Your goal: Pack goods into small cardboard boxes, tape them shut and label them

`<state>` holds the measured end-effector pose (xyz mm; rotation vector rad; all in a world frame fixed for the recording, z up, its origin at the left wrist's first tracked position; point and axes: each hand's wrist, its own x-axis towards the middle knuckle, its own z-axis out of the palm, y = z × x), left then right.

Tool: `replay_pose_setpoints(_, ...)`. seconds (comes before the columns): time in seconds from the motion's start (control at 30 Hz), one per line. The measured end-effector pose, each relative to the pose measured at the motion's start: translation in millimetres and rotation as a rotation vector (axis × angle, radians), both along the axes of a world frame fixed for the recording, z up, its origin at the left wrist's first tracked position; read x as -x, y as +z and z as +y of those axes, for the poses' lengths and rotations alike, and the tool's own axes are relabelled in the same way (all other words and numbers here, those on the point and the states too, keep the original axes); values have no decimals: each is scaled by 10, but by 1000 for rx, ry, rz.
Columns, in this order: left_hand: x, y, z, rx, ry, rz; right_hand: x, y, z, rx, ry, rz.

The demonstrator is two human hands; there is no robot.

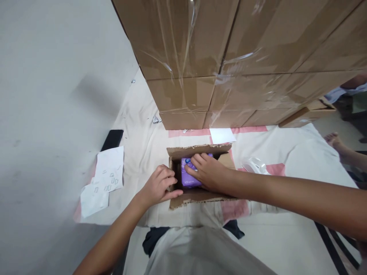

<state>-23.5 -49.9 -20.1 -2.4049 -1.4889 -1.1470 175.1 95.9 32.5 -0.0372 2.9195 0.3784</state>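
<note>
At the box (200, 198), left hand (160, 185) gapes, curved right hand (208, 172) touches purple pack (188, 180).

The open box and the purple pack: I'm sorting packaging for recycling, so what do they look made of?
Open box: matt cardboard, judging by its plain brown walls and ragged flap edges.
Purple pack: perhaps thin plastic film, as its smooth, brightly printed surface suggests; coated paper can't be ruled out.

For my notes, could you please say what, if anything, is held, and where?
The right hand covers the right side of the purple pack; the left hand is at the carton. Whether either grips cannot be told.
</note>
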Motion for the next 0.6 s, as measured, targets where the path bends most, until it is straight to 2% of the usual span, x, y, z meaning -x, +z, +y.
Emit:
replay_pose_setpoints(0.17,18,-21,-45,21,35,-6,-6,-268,13,25,19,60)
replay_pose_setpoints(0.27,7,-19,-42,24,33,1,-6,-347,27,22,17,37)
replay_pose_setpoints(0.37,2,-7,-18,12,55,8,-11,-360,65,82,6,20)
replay_pose_setpoints(0.5,15,22,7,10,88,-19,-39,-344,118,279,-54,48)
replay_pose_setpoints(0.6,43,31,1,16,133,-53,-56,-245,164,451,-124,40)
